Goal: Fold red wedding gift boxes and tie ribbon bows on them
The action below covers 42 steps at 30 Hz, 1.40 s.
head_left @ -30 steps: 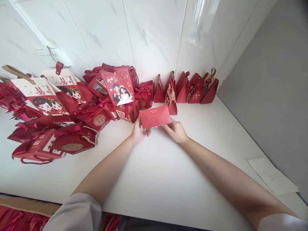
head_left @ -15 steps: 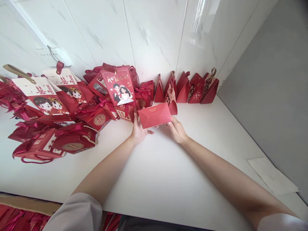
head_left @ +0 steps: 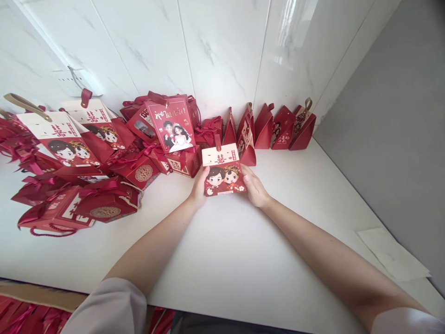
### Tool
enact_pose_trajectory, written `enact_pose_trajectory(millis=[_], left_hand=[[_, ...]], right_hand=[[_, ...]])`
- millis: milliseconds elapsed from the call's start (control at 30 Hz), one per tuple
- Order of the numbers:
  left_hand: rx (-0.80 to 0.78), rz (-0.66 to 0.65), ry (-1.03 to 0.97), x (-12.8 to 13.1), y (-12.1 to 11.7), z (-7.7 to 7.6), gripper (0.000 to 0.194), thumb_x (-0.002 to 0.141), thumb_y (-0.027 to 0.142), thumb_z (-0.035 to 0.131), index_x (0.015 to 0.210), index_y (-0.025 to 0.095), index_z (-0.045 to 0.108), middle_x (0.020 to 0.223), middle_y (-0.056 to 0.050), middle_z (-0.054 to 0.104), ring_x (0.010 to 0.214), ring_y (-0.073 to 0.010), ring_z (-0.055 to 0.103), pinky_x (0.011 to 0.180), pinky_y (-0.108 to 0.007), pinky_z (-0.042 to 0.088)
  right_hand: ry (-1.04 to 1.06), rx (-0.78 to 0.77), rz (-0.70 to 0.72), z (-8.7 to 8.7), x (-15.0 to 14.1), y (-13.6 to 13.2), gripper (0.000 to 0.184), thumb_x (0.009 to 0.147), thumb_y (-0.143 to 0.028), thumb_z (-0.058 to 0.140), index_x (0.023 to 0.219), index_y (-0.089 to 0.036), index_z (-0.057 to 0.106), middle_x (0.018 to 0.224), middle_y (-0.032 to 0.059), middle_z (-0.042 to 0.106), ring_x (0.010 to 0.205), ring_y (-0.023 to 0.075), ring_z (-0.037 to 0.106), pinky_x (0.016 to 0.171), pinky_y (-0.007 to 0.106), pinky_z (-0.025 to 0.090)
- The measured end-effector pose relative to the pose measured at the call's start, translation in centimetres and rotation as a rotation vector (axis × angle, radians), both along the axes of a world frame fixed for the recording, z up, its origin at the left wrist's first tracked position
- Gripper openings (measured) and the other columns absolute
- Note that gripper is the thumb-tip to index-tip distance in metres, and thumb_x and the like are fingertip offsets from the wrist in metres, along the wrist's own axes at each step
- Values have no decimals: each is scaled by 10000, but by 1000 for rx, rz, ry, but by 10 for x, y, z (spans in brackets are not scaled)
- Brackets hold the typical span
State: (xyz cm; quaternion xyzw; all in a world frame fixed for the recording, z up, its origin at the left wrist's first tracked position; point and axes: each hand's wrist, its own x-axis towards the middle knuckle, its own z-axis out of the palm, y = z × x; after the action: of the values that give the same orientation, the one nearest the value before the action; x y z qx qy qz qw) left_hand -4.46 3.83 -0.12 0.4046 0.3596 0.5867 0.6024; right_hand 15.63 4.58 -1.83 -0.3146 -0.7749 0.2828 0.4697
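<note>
Between my two hands is a red and cream gift box [head_left: 224, 178] with a cartoon couple on its front and a short red strap on top. My left hand [head_left: 200, 186] grips its left side, with the thumb near the front edge. On the right side my right hand [head_left: 255, 186] is closed against the box, its thumb at the front edge. The box's back and the fingers behind it are hidden. Just behind it stands a narrow red gift box [head_left: 246, 139], and to the left sits a small red box with a white panel [head_left: 184, 161].
Piled at left are several red gift boxes with ribbons, including a round-emblem box [head_left: 106, 212]. More triangular boxes, among them one with a tan strap [head_left: 303, 130], line the tiled wall. A white paper [head_left: 392, 254] lies at right on the white table [head_left: 236, 260].
The gift box has turned in my hands: its plain red bottom faced me before, and now its printed front does. My left fingers, spread beneath it earlier, have closed on its side.
</note>
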Motion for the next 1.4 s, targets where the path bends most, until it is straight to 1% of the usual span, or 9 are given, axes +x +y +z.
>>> enact_pose_trajectory(millis=[100,200,267,367,433,533,767,1000,1400], left_hand=[[239,199,282,1,-5,4,489,914,541,582,1294,233,563,1359,-82,611,1276,-261,570,1068,-371,469],[380,278,527,3,-11,9,479,948,555,511,1290,225,567,1386,-96,577,1392,-251,452,1158,-344,371],[430,306,557,2,-10,9,484,944,530,537,1321,227,512,1374,-110,570,1392,-244,447,1172,-349,348],[433,346,516,-4,-4,3,503,900,489,626,1299,239,448,1339,-115,568,1256,-234,559,1088,-364,434],[412,316,591,-11,3,-1,472,876,488,653,1237,222,505,1300,-114,588,1193,-242,589,1052,-376,461],[374,156,746,-21,9,-5,439,861,493,660,1176,190,620,1244,-111,641,1185,-272,592,1075,-412,448],[359,-59,745,-28,15,-8,436,798,429,743,1158,187,697,1223,-92,677,1121,-273,632,1020,-391,491],[392,-25,758,-27,17,-10,410,863,427,673,1184,172,680,1230,-101,657,1162,-262,596,1090,-377,412],[320,36,699,-22,14,-6,411,881,504,613,1101,172,713,1155,-91,684,1131,-253,604,1045,-339,436]], right_hand=[[57,-38,-27,0,-3,0,507,994,-542,449,1374,-211,491,1418,133,517,1306,261,507,1102,419,435],[65,-36,-75,1,-5,0,440,955,-477,569,1300,-207,534,1264,121,591,1175,257,573,1024,399,476],[35,-2,-88,2,-5,0,365,966,-464,550,1229,-214,588,1187,106,615,1135,257,580,1017,401,468],[10,-2,-93,3,-5,1,327,982,-476,513,1156,-223,625,1138,99,630,1084,254,594,979,391,478],[3,-14,-109,2,-5,1,335,989,-489,492,1133,-220,631,1122,99,630,1071,253,595,967,383,476],[11,-56,-143,0,-4,3,369,994,-515,465,1124,-213,631,1097,96,628,1055,250,595,939,369,474],[2,-236,-162,-5,0,11,467,990,-596,404,1092,-201,630,1119,86,666,1018,243,611,916,365,459],[-5,-212,-167,-3,0,11,480,998,-596,375,1036,-199,641,1098,89,663,1036,245,605,933,360,446],[2,-220,-179,-5,1,12,485,982,-614,404,1021,-204,661,1075,79,674,1001,241,612,910,360,456]])
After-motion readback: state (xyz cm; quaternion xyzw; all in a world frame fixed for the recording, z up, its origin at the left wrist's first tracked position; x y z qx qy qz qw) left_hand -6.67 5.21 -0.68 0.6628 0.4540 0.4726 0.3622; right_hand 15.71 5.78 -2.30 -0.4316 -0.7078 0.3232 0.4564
